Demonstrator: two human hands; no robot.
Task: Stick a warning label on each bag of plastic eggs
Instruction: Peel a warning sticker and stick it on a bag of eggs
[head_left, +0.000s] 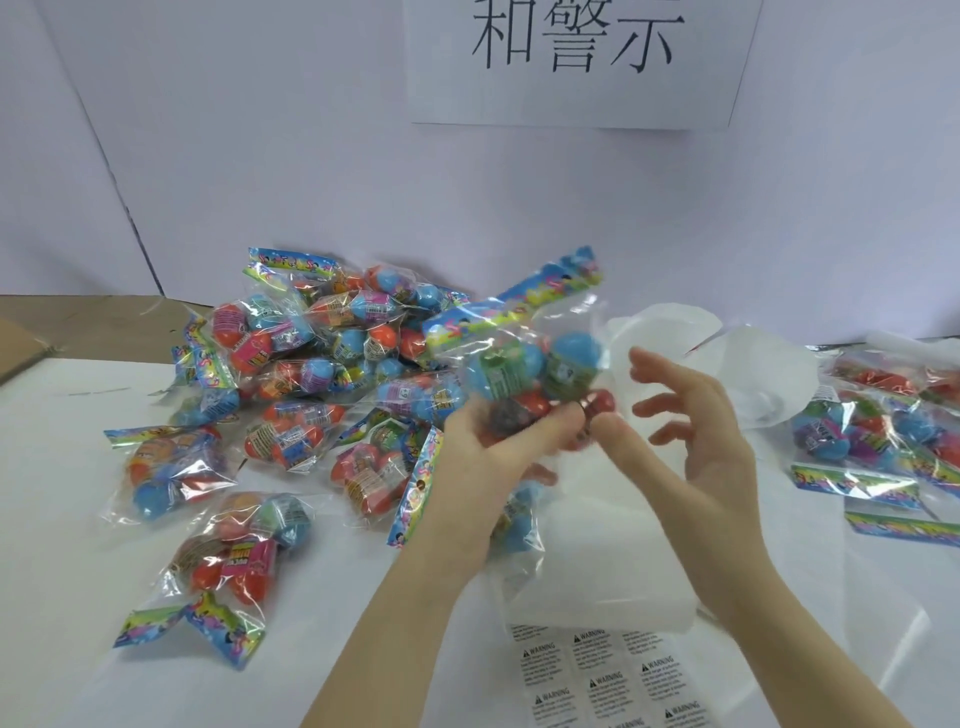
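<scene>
One bag (524, 364) is raised above the table (78, 519), left hand (483, 457) pinching its lower end. Right hand (696, 436) beside it, fingers spread. Label sheet (608, 675) lies below; pile (311, 374) at left.

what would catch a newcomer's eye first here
The big heap of clear plastic bags of red and blue eggs at the table's left stands out first. At centre, the left hand holds one such bag aloft, the open right hand beside it. A sheet of white warning labels lies nearest the camera.
</scene>
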